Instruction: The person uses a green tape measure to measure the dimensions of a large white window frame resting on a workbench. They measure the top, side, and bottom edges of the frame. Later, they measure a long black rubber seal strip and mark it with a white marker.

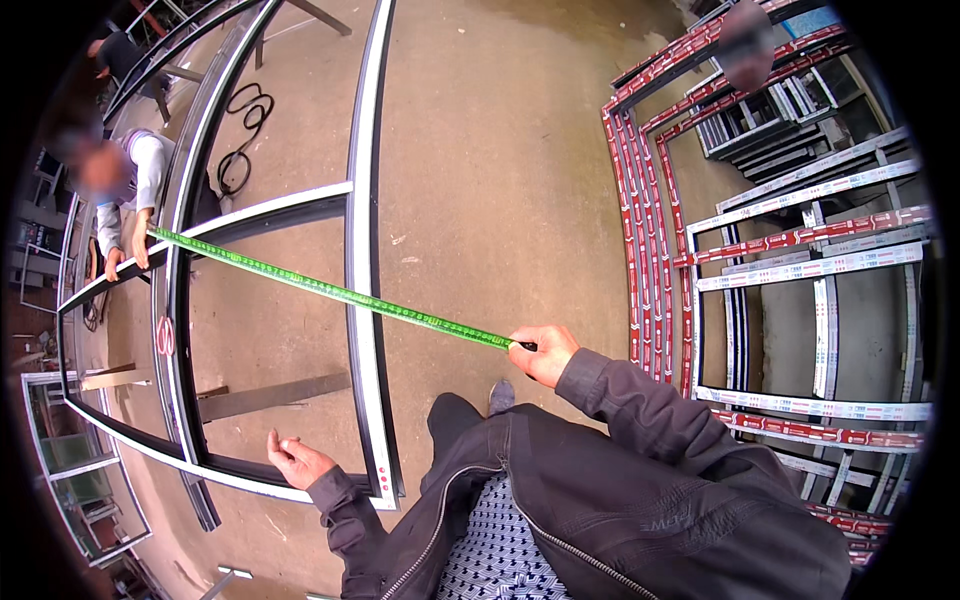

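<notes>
A bright green tape measure (340,291) runs taut from upper left to centre, across a large black-and-white window frame (362,240). Its near end is gripped in my right hand (546,354), with a small dark part showing between thumb and fingers. Much of that end is hidden by the hand. Close to the frame's near bottom rail, my left hand (300,462) is raised with loosely bent fingers apart, holding nothing. At the tape's far end, a co-worker's hands (140,248) rest on the frame where its bars meet.
Red-and-white wrapped profiles (650,250) and stacked white frames (810,408) stand on the right. A black cable (248,125) lies coiled on the floor beyond the frame. A wooden bar (275,396) passes beneath it. Glazed panels (85,485) lean at the left.
</notes>
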`<state>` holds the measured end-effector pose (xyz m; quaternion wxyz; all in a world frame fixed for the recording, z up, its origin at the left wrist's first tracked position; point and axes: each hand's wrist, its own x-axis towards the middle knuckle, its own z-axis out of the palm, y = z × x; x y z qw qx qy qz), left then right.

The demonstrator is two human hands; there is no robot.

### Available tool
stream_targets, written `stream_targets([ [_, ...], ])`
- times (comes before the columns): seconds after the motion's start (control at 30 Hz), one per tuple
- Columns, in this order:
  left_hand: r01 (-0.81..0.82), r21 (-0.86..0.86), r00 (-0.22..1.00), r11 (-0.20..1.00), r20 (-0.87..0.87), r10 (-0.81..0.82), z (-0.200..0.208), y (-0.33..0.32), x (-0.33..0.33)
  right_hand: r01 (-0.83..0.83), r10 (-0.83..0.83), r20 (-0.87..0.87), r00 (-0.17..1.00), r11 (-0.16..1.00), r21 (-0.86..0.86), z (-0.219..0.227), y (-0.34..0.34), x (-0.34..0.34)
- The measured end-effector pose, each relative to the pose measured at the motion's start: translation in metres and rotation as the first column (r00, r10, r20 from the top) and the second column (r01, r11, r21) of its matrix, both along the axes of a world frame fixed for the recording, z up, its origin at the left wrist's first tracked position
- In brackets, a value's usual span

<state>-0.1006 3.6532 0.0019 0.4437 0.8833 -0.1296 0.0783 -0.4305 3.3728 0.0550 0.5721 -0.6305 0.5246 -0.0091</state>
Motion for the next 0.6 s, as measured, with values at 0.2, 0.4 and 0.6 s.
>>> stream_targets([
  [0.2, 0.487, 0.128, 0.858, 0.864, 0.116, -0.5, 0.022, -0.152, -0.052, 0.186, -0.183, 0.053, 0.982, 0.981, -0.054, -0.038, -0.096, -0.022],
  [0.4, 0.816, 0.025, 0.578, 0.578, -0.001, -0.816, -0.017, -0.316, -0.067, 0.453, -0.457, -0.017, 0.889, 0.886, -0.099, -0.112, -0.198, -0.076],
  [0.6, 0.957, 0.012, 0.288, 0.291, -0.175, -0.941, -0.004, -0.536, -0.023, 0.742, -0.732, -0.209, 0.648, 0.669, -0.043, -0.175, -0.251, -0.159],
])
